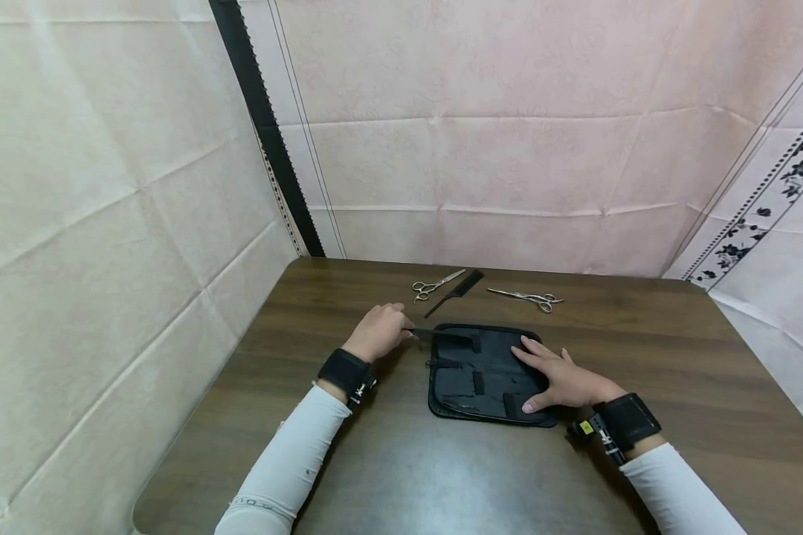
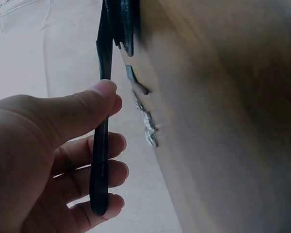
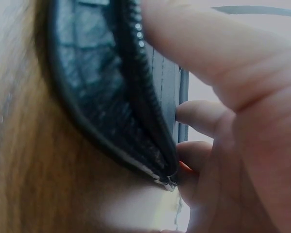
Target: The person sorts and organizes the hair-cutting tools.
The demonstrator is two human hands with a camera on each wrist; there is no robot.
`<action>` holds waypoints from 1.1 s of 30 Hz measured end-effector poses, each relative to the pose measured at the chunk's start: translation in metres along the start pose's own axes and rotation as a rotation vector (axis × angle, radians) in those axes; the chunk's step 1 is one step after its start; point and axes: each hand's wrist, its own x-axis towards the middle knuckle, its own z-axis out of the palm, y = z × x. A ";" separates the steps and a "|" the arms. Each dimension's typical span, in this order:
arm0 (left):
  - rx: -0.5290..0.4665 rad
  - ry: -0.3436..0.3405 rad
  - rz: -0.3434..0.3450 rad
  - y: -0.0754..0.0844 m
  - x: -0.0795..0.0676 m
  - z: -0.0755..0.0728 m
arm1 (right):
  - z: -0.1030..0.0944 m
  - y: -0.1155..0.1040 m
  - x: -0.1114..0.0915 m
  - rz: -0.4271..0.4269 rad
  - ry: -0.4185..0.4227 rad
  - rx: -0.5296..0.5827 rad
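Note:
A slim, flat black tool with a rounded handle end [image 2: 100,165] is pinched between the thumb and fingers of my left hand [image 1: 382,331]. In the head view its far part reaches over the upper left of a black zippered case [image 1: 491,379], and its exact kind is unclear. The case lies unfolded on the table, its inner panel with elastic loops facing up. My right hand [image 1: 562,377] rests on the right side of the case with fingers spread. In the right wrist view the thumb [image 3: 199,43] lies along the zipper edge [image 3: 140,53].
Behind the case lie a pair of scissors [image 1: 438,284], a black tail comb [image 1: 465,284] and a second pair of scissors [image 1: 527,297]. They are near the far edge of the wooden table [image 1: 642,342]. Pale patterned cloth [image 1: 508,163] hangs behind the table.

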 end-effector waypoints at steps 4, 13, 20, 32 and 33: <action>-0.015 -0.003 -0.008 -0.001 0.001 0.003 | -0.001 -0.001 0.000 -0.003 0.000 0.002; -0.039 -0.002 -0.004 0.000 0.003 0.010 | 0.000 0.001 0.001 -0.010 0.001 0.005; -0.067 0.006 0.006 0.000 0.004 0.013 | 0.000 0.001 0.001 -0.010 0.005 0.009; -0.104 -0.016 -0.001 0.001 0.005 0.016 | 0.000 0.002 0.001 -0.011 0.001 0.006; -0.098 -0.016 0.001 0.001 0.006 0.016 | 0.000 0.002 0.000 -0.012 0.002 0.005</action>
